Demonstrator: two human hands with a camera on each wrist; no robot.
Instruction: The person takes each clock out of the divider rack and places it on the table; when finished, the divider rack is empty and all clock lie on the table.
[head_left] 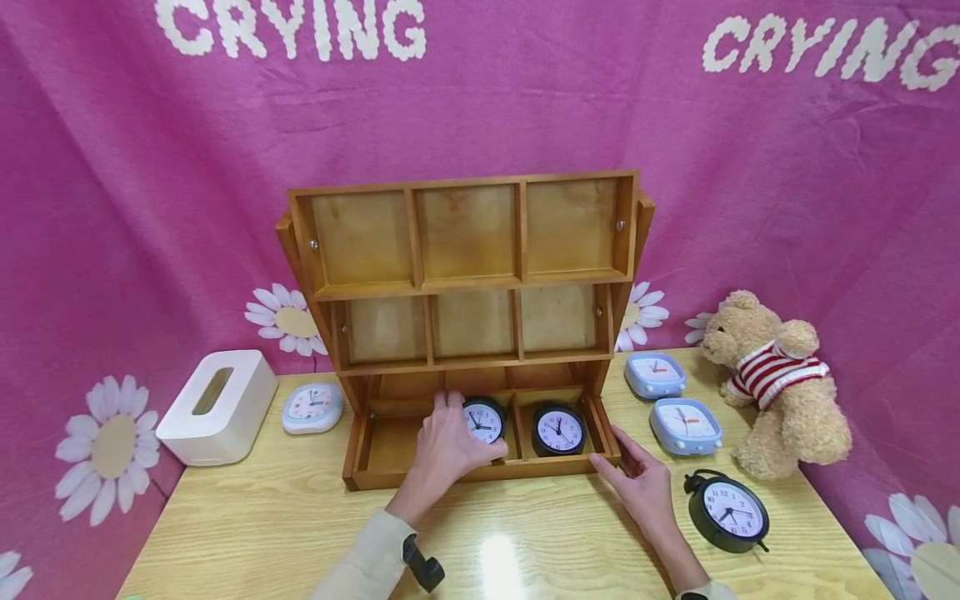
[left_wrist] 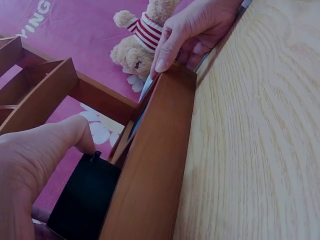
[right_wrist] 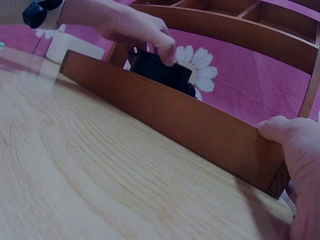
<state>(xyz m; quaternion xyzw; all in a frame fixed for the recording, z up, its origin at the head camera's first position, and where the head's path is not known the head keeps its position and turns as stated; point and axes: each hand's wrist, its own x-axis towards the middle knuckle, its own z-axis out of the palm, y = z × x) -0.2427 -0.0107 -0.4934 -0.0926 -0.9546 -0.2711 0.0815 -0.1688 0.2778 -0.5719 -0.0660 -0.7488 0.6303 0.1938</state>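
Observation:
A brown wooden tiered shelf (head_left: 474, 291) with three-compartment rows stands on the table. In its bottom row, my left hand (head_left: 447, 442) holds a round black alarm clock (head_left: 486, 422) at the middle compartment, partly covering the dial. The left wrist view shows the thumb against the black casing (left_wrist: 86, 200) beside the front board. Another black alarm clock (head_left: 558, 430) sits in the bottom right compartment, dial facing out. My right hand (head_left: 647, 486) grips the shelf's lower right front corner, the thumb on the front board (right_wrist: 220, 130) and the other fingers around the side.
On the right are two blue square clocks (head_left: 686, 426), a black twin-foot alarm clock (head_left: 731, 512) tilted back, and a teddy bear (head_left: 776, 383) in a striped shirt. On the left are a white tissue box (head_left: 240, 408) and a white-and-blue clock (head_left: 312, 407). A pink curtain (head_left: 480, 108) hangs behind.

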